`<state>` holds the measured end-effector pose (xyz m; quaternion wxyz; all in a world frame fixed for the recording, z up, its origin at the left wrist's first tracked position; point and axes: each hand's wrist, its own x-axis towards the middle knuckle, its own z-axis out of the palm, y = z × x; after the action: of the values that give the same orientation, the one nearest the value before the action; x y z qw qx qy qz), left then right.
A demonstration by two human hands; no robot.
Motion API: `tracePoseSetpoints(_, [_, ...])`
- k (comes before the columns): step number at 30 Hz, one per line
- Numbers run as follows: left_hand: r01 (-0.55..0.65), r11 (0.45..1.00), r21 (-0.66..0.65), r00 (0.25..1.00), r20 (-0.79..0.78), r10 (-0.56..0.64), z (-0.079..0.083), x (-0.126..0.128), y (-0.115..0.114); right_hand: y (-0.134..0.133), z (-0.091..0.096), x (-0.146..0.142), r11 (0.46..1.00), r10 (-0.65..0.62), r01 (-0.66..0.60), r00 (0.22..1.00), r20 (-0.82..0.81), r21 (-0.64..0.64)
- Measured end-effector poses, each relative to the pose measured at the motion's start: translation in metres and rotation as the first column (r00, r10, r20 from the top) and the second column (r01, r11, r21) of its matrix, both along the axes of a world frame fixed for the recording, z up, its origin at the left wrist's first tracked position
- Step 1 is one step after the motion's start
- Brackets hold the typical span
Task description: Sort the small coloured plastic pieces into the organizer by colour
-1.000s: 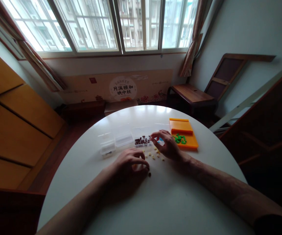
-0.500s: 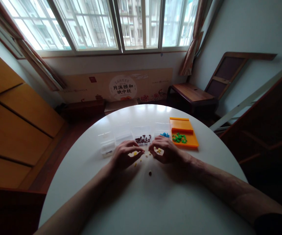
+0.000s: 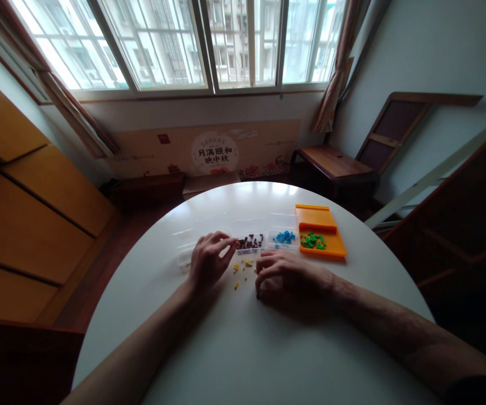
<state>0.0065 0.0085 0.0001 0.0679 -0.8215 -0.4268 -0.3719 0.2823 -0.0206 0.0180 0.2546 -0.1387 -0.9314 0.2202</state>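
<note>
My left hand (image 3: 213,260) is pinched at the near left edge of a clear plastic box (image 3: 251,251), which holds small dark brown brick-like pieces (image 3: 255,242). What lies between its fingertips, if anything, is too small to make out. My right hand (image 3: 287,274) reaches down to the tabletop, thumb and fingers closed on a small dark brown piece (image 3: 258,296), mostly covered by the fingertips. Between the hands, several tiny yellow pieces (image 3: 237,286) are scattered on the white table (image 3: 243,349).
Behind my right hand, another clear box holds blue pieces (image 3: 284,238). To its right lies an orange tray (image 3: 334,247) with green pieces (image 3: 313,241). More clear boxes (image 3: 184,257) stand behind my left hand. A wooden chair (image 3: 336,160) stands beyond the round table's edge.
My right hand has come nearer and down onto the lone dark brown piece. The left hand has drawn back from it toward the brown pieces' box. More yellow and blue pieces show.
</note>
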Motion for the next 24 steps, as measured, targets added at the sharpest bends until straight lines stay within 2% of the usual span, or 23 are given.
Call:
tracePoseSetpoints(5, [0.016,1.000,-0.014,1.000,0.022,-0.016,0.004,0.000,-0.006,0.005,-0.003,-0.001,0.999,0.037,-0.037,0.999,-0.006,0.014])
tracePoseSetpoints(7, [0.022,1.000,-0.022,0.999,0.030,-0.021,0.005,0.001,-0.007,0.003,-0.005,-0.001,1.000,0.006,-0.006,1.000,-0.016,0.012])
tracePoseSetpoints(10, [0.030,0.999,-0.038,0.999,0.037,-0.029,0.004,0.001,-0.007,0.003,-0.012,-0.002,0.990,-0.136,0.140,0.983,-0.123,0.019])
tracePoseSetpoints(15, [0.065,0.997,-0.027,0.996,0.057,-0.064,0.001,0.001,-0.007,0.014,-0.029,-0.002,0.910,-0.392,0.414,0.859,-0.330,-0.003])
tracePoseSetpoints(20, [0.236,0.972,-0.013,0.970,0.063,-0.235,0.004,0.003,-0.010,0.022,-0.036,-0.002,0.820,-0.563,0.556,0.745,-0.357,-0.134])
tracePoseSetpoints(24, [0.438,0.896,-0.077,0.899,0.057,-0.434,0.009,0.006,-0.018,0.021,-0.034,-0.003,0.796,-0.597,0.585,0.716,-0.363,-0.156])
